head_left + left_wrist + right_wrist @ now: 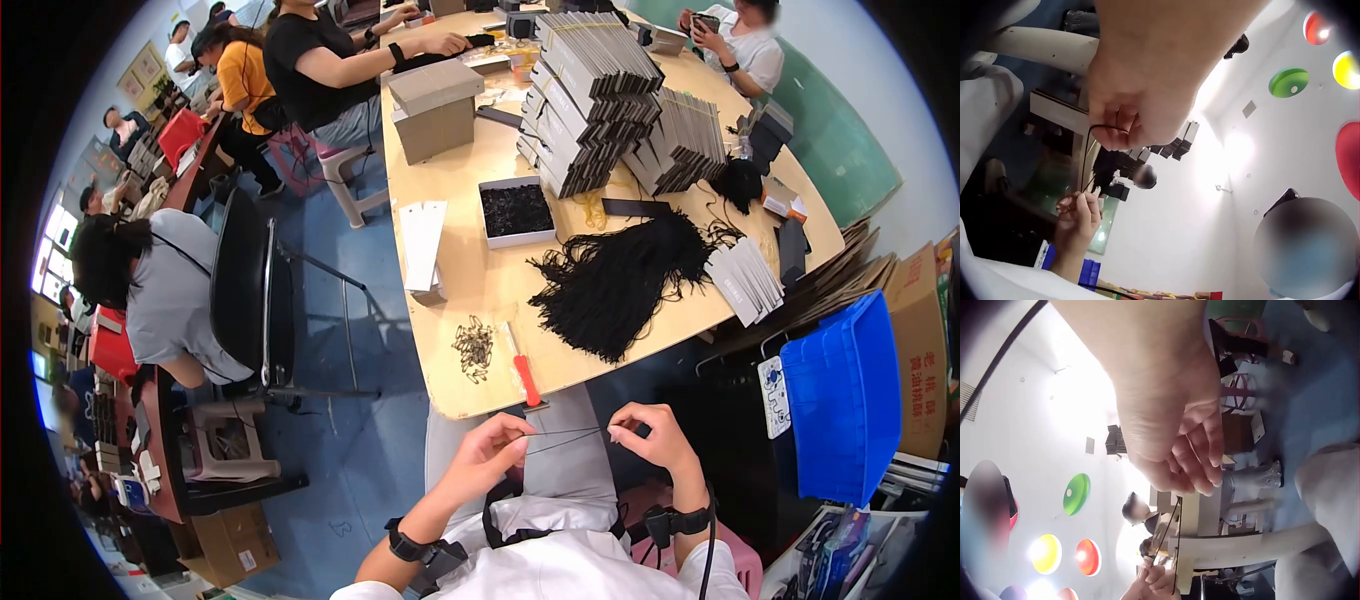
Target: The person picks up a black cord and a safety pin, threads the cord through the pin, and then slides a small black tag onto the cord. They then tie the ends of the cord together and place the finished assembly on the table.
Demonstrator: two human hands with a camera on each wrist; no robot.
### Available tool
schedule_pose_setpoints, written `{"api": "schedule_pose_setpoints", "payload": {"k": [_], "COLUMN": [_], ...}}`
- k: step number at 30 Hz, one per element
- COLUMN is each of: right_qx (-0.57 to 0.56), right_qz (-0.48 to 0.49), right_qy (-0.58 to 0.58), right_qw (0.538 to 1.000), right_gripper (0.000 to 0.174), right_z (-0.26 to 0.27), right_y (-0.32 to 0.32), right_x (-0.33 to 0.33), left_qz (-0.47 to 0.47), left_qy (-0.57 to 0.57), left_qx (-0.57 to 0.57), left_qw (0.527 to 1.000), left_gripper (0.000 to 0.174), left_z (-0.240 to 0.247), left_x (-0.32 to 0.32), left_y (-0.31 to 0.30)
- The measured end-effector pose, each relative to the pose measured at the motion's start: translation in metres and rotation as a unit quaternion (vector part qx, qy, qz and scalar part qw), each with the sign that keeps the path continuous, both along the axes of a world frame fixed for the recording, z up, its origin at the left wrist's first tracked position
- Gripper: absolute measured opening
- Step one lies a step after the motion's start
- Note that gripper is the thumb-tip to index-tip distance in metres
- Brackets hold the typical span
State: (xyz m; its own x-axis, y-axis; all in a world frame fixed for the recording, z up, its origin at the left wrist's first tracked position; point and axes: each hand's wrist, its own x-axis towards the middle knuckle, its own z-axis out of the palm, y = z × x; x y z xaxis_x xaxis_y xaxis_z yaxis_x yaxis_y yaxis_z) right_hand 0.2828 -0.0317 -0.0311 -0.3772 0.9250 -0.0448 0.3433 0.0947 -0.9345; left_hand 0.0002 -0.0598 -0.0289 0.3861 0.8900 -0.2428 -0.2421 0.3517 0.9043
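A thin black cord is stretched in two strands between my hands, above my lap and just off the near table edge. My left hand pinches one end between thumb and fingers; in the left wrist view the cord loops over its curled fingers. My right hand pinches the other end at its fingertips, and in the right wrist view two strands run from there to the left hand. A large bundle of black cords lies on the table ahead.
Near the table edge lie a pile of small metal pieces and a red-handled tool. Behind them stand a white box of black bits, stacked grey cards and a grey box. A blue bin is at right.
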Motion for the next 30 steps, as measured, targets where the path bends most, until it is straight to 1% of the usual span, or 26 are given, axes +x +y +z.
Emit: {"api": "schedule_pose_setpoints", "payload": {"k": [1, 3, 5, 6, 7, 8, 9, 10, 11, 13, 14, 16, 17, 19, 20, 22, 25, 29, 30], "right_qx": [-0.004, -0.006, -0.025, -0.025, -0.055, -0.084, -0.085, -0.079, -0.091, -0.102, -0.110, -0.118, -0.109, -0.100, -0.095, -0.090, -0.078, -0.090, -0.093], "right_qz": [-0.008, -0.017, -0.050, -0.052, -0.066, -0.081, -0.085, -0.074, -0.075, -0.077, -0.079, -0.083, -0.080, -0.079, -0.084, -0.089, -0.096, -0.104, -0.105], "right_qy": [-0.007, -0.013, 0.003, 0.004, 0.001, -0.002, -0.002, -0.014, -0.009, -0.003, 0.004, 0.012, 0.002, -0.007, -0.007, -0.006, -0.010, -0.003, -0.003], "right_qw": [1.000, 1.000, 0.998, 0.998, 0.996, 0.993, 0.993, 0.994, 0.993, 0.992, 0.991, 0.989, 0.991, 0.992, 0.992, 0.992, 0.992, 0.991, 0.990], "right_gripper": [0.007, 0.007, 0.009, 0.009, 0.010, 0.011, 0.012, 0.014, 0.014, 0.015, 0.015, 0.016, 0.013, 0.010, 0.010, 0.010, 0.011, 0.012, 0.012], "right_z": [-0.005, -0.015, -0.025, -0.033, -0.043, -0.054, -0.068, -0.071, -0.077, -0.093, -0.101, -0.102, -0.101, -0.100, -0.103, -0.106, -0.110, -0.119, -0.120], "right_y": [0.000, -0.002, -0.004, -0.004, -0.005, -0.006, -0.008, -0.008, -0.009, -0.011, -0.012, -0.012, -0.011, -0.011, -0.012, -0.012, -0.014, -0.016, -0.016], "right_x": [0.004, 0.008, 0.008, 0.006, 0.004, 0.001, -0.001, -0.005, -0.008, -0.012, -0.013, -0.017, -0.019, -0.021, -0.022, -0.023, -0.022, -0.021, -0.021], "left_qz": [0.009, 0.015, 0.020, 0.054, 0.087, 0.085, 0.119, 0.153, 0.152, 0.174, 0.173, 0.175, 0.174, 0.208, 0.207, 0.208, 0.225, 0.238, 0.228], "left_qy": [0.021, 0.017, 0.015, 0.082, 0.148, 0.148, 0.232, 0.311, 0.311, 0.360, 0.361, 0.389, 0.389, 0.398, 0.398, 0.450, 0.465, 0.470, 0.457], "left_qx": [0.012, 0.021, 0.029, 0.065, 0.100, 0.102, 0.174, 0.243, 0.244, 0.300, 0.302, 0.341, 0.343, 0.400, 0.402, 0.430, 0.405, 0.381, 0.365], "left_qw": [1.000, 1.000, 0.999, 0.993, 0.980, 0.980, 0.950, 0.906, 0.906, 0.866, 0.865, 0.838, 0.837, 0.799, 0.798, 0.755, 0.754, 0.760, 0.778], "left_gripper": [0.017, 0.016, 0.015, 0.013, 0.012, 0.012, 0.013, 0.014, 0.014, 0.017, 0.017, 0.017, 0.017, 0.021, 0.021, 0.024, 0.022, 0.017, 0.018], "left_z": [-0.004, -0.009, -0.013, -0.015, -0.017, -0.017, -0.018, -0.018, -0.017, -0.015, -0.014, -0.012, -0.014, -0.019, -0.018, -0.016, -0.012, -0.015, -0.015], "left_x": [0.005, 0.011, 0.016, 0.020, 0.022, 0.024, 0.026, 0.028, 0.029, 0.031, 0.031, 0.032, 0.033, 0.034, 0.034, 0.033, 0.037, 0.039, 0.038], "left_y": [0.000, -0.002, -0.003, -0.004, -0.004, -0.005, -0.004, -0.003, -0.003, -0.002, -0.002, -0.001, 0.001, 0.003, 0.003, 0.002, 0.003, 0.005, 0.003]}}
